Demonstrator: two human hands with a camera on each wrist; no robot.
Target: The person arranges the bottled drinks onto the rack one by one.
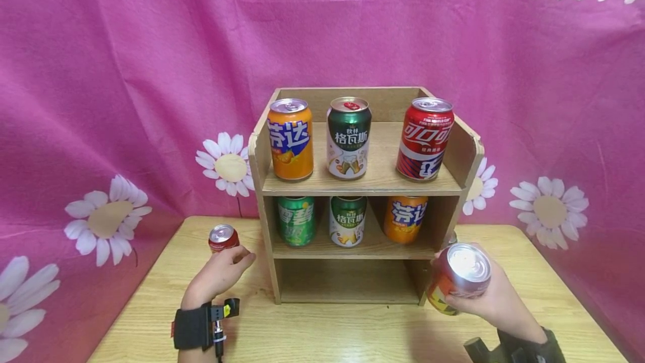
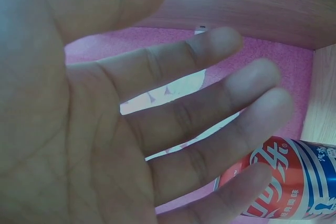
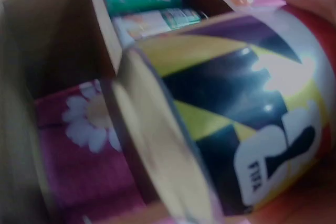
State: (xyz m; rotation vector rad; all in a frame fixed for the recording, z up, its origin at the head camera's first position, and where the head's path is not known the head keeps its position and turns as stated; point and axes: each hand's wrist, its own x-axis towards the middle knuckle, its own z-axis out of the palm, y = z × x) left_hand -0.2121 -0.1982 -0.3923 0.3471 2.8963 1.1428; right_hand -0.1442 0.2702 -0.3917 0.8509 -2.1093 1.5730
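My right hand point(image 1: 496, 298) grips a soda can point(image 1: 456, 282) with a red upper part and a yellow-and-black patterned lower part, in front of the shelf's right side. It is tilted, and its patterned lower part point(image 3: 236, 103) and base fill much of the right wrist view. My left hand point(image 1: 221, 273) is at the left of the shelf, just in front of a red cola can point(image 1: 223, 234) on the table. In the left wrist view the left palm point(image 2: 94, 129) faces the camera, fingers spread and loosely extended, the red can point(image 2: 283, 182) beyond the fingertips, partly hidden.
A wooden shelf point(image 1: 363, 185) stands mid-table. Its top level holds an orange can point(image 1: 291, 142), a green-and-white can point(image 1: 349, 139) and a red can point(image 1: 425, 142). The middle level has a green can point(image 1: 296, 223), another green-and-white can point(image 1: 347, 223) and another orange can point(image 1: 405, 220).
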